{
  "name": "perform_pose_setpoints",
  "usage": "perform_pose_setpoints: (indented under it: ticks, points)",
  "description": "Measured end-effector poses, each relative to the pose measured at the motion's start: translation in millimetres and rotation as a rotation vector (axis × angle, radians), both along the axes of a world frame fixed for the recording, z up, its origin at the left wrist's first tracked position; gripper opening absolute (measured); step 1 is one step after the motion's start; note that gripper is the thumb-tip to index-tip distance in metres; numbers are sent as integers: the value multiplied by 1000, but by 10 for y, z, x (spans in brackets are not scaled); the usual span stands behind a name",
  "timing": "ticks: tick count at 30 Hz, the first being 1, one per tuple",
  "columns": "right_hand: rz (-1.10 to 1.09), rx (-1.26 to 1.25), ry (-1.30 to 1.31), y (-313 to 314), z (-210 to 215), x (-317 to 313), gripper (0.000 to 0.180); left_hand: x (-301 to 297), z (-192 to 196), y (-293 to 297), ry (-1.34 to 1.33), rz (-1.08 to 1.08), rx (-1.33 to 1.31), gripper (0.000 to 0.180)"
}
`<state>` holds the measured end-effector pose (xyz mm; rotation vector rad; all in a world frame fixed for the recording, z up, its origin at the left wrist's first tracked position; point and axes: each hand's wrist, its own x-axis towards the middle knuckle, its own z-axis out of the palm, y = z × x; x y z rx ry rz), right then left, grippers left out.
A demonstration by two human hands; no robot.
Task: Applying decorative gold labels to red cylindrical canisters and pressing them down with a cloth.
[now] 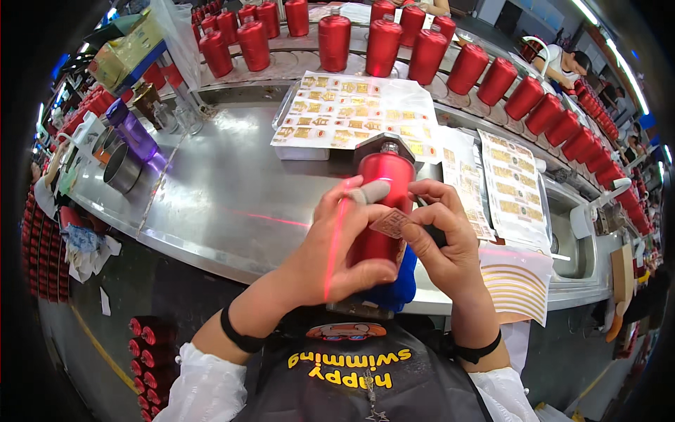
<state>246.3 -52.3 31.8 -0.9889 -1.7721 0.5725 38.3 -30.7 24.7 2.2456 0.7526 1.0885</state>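
Note:
A glossy red bottle [388, 169] with a clear faceted neck lies in front of me, its neck pointing away. My left hand [316, 246] is closed around its left side, and one finger wears a pale finger cot [374, 191]. My right hand [448, 243] pinches a small translucent decal [391, 224] with printed lines, held over the bottle; the left fingertips reach its near edge. A dark angular holder [364, 149] shows behind the neck. Blue cloth [403, 287] sits under the bottle's near end. A red laser line crosses my left hand.
Gold decal sheets [351, 112] lie beyond the bottle, with another sheet [517, 186] at right beside a sink [576, 246]. Red bottles [334, 42] line a curved conveyor at the back. At left stand a purple bottle [130, 130] and a metal cup [123, 169]. Co-workers sit farther off.

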Motion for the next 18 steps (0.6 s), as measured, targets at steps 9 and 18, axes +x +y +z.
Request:
perform_pose_setpoints:
  ticks: [9,18]
  points:
    - [-47,168,-363,30,374,-23,16,67,212,17,190,182,265,13]
    - [-55,-58,-222,8,234,127,8,-217,-525,-164,208,151,10,97]
